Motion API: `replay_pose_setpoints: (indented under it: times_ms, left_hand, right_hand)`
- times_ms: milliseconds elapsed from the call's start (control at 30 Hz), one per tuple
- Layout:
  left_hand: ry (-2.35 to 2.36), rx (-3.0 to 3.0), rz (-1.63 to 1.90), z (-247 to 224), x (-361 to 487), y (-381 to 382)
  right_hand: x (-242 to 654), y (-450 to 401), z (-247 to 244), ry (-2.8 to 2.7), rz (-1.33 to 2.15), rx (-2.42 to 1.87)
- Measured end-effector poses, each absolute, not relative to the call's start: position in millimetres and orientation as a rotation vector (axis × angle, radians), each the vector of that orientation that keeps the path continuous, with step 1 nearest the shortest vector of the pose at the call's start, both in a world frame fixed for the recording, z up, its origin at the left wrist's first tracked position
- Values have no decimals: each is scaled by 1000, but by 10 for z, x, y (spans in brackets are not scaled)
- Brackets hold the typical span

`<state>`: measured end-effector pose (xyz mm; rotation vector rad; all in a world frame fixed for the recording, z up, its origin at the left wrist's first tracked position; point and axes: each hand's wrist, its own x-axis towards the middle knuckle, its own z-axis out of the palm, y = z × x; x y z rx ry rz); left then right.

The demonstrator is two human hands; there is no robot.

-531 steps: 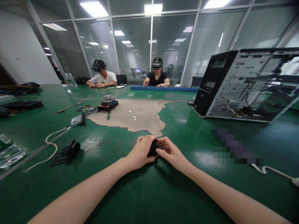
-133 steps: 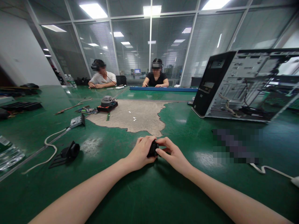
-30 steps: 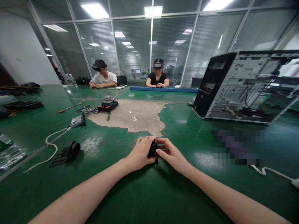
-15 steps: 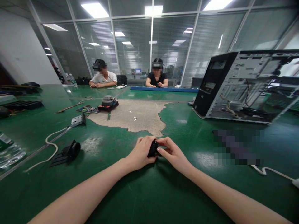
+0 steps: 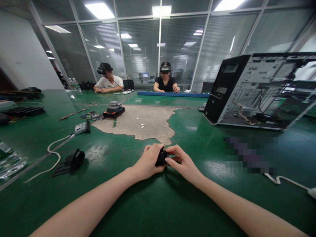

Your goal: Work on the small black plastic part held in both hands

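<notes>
Between my hands is a small black part (image 5: 161, 158), partly covered by my fingers; its exact kind cannot be made out. My left hand (image 5: 149, 161) wraps round it from the left, fingers over the top and thumb below. From the other side, my right hand (image 5: 181, 161) pinches its right edge between thumb and fingertips. Both hands are low over the green table (image 5: 138, 204). To the left lies a black plastic piece (image 5: 71, 161) with a round opening and flat slats.
An open computer case (image 5: 229, 89) stands at the right. Left of centre are a heatsink fan unit (image 5: 115, 108), a circuit board (image 5: 92, 116) and a metal box (image 5: 82, 127) near a white cable (image 5: 53, 148). A water bottle (image 5: 11, 159) lies far left. Two people sit opposite.
My hands keep nearly the same grip on the black part. Across the table, the dark-shirted person's hand has moved outward to the right. The view has shifted very slightly.
</notes>
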<state>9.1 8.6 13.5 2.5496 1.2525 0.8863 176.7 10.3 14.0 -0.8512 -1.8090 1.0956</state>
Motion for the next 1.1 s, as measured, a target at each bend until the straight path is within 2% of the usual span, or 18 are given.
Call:
replay_pose_setpoints:
  times_ms: [200, 433, 700, 1100]
  left_hand:
    - [1258, 2544, 885, 136, 97, 87]
    - [1268, 2538, 880, 129, 90, 91]
    - [1233, 2567, 870, 140, 102, 83]
    - [1230, 2596, 879, 111, 92, 97]
  right_hand:
    - [1754, 147, 115, -1720, 1187, -899]
    - [1779, 212, 103, -1496, 1070, -1116]
    - [1702, 165, 119, -1627, 1363, -872]
    - [1719, 126, 89, -1695, 1245, -865]
